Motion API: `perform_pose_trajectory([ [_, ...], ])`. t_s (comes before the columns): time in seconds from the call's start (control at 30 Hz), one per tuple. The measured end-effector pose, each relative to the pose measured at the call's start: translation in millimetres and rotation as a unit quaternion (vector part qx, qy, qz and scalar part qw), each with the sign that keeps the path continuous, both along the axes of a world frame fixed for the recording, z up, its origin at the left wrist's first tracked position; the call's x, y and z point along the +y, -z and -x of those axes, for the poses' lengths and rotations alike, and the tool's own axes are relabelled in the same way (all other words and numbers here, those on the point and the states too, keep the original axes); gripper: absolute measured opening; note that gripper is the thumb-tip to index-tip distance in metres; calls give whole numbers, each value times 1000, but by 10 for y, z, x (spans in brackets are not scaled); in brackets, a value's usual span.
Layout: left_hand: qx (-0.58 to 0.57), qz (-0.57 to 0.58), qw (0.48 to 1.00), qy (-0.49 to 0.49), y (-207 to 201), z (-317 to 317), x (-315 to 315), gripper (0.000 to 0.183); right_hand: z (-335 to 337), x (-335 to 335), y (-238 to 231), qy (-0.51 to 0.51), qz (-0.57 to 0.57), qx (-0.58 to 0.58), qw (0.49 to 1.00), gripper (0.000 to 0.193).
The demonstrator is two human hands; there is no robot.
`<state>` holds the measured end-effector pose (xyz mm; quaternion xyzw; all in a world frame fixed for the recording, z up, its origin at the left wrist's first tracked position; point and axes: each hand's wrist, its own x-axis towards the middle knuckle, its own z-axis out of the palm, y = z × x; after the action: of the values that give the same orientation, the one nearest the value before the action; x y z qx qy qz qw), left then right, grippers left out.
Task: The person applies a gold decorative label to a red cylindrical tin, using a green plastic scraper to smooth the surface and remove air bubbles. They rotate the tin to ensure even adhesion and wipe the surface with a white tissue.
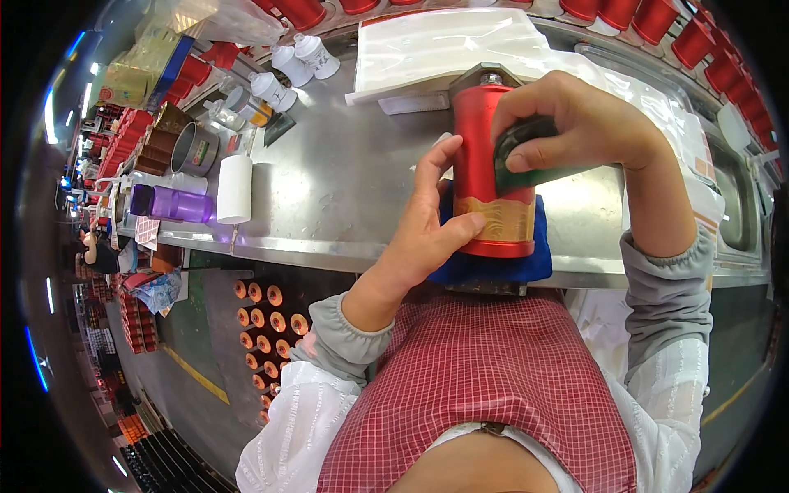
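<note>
A red bottle (474,123) with a gold patterned band (509,220) near its base lies in front of me, its neck pointing away. It rests over a blue cloth (538,256) at the bench's front edge. My left hand (427,226) steadies its left side, thumb on the gold band and fingers spread along the red wall. With bent fingers, my right hand (575,123) grips a dark green, flat scraper-like piece (526,154), held against the bottle's right side. Part of that piece is hidden under the fingers.
White glossy sheets (444,49) lie at the back of the metal bench (329,181). Leftward stand a white paper roll (235,189), a purple bottle (177,204), a metal pot (196,148) and white bottles (316,56). More red bottles (653,20) line the far edge. A sink (744,205) is at right.
</note>
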<state>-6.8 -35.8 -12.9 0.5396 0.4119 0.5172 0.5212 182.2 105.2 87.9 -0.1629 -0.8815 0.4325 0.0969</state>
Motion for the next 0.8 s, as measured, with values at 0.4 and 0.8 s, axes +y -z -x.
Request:
perform_pose_trajectory([
  [0.4, -20, 7, 1000, -10, -37, -60, -49, 72, -49, 15, 65, 0, 9, -4, 1000, 24],
  [0.8, 141, -151, 978, -14, 24, 4, 78, 11, -470, -571, 506, 295, 44, 207, 932, 19],
])
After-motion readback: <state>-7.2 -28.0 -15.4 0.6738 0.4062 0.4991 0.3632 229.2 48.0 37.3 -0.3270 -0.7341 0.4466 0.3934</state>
